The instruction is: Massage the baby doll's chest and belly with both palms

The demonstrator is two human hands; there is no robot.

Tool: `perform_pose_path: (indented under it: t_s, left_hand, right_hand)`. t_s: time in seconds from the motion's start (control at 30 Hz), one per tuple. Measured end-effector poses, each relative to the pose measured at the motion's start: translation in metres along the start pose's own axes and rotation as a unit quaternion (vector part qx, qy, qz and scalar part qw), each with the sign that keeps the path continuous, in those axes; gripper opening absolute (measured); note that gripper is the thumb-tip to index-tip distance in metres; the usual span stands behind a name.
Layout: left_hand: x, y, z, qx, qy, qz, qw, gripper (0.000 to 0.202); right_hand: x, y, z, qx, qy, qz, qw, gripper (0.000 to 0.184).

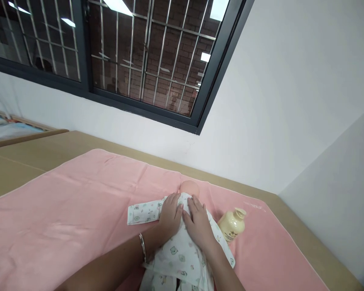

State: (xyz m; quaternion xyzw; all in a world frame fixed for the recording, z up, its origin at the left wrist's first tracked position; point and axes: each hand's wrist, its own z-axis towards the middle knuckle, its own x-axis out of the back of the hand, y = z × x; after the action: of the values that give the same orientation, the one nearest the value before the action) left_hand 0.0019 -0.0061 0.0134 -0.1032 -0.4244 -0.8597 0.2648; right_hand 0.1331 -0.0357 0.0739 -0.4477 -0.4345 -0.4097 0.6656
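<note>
Worn on the head, the one camera looks forward and down, close to the left hand (170, 215) and right hand (199, 224), with the window (157, 52) farther off.

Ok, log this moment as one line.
left hand: on printed baby top | right hand: on same top | doll: under top, head showing | pale-yellow bottle: right of doll | pink mat: underneath

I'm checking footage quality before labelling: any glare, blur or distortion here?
Head view: bright patches, apparently lamp reflections, glare in the dark window, whose frame slants; also in the head view, left hand and right hand look fairly sharp on the patterned garment, while lettering at the far right of the pink mat is too faint to read.
</note>
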Motion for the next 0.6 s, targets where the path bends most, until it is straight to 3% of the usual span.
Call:
perform_pose_path:
  t_s: [0.1, 0.23, 0.4, 0.53, 0.6]
  left_hand:
    - [-0.0001, -0.0010, -0.0001, -0.004, -0.003, -0.006, 1.000, 0.039]
    - [-0.0005, -0.0022, 0.0006, 0.000, -0.011, -0.011, 1.000, 0.039]
    - [-0.0003, -0.0027, 0.0008, 0.000, -0.012, -0.023, 1.000, 0.038]
    - [0.0007, -0.0022, 0.0014, 0.014, -0.019, -0.047, 0.999, 0.037]
    - [0.0022, 0.0001, 0.0035, 0.027, -0.026, -0.063, 0.997, 0.037]
  right_hand:
    - [0.0008, -0.0005, -0.0008, 0.003, 0.020, 0.001, 1.000, 0.058]
    - [0.0010, -0.0035, -0.0023, 0.005, -0.018, -0.008, 1.000, 0.054]
    - [0.0009, -0.0076, -0.0048, -0.002, 0.036, -0.029, 0.999, 0.056]
    - [-0.0012, -0.0081, -0.0070, 0.036, 0.017, -0.028, 0.999, 0.053]
    - [-0.0027, -0.0080, -0.0081, 0.049, 0.056, -0.022, 0.997, 0.051]
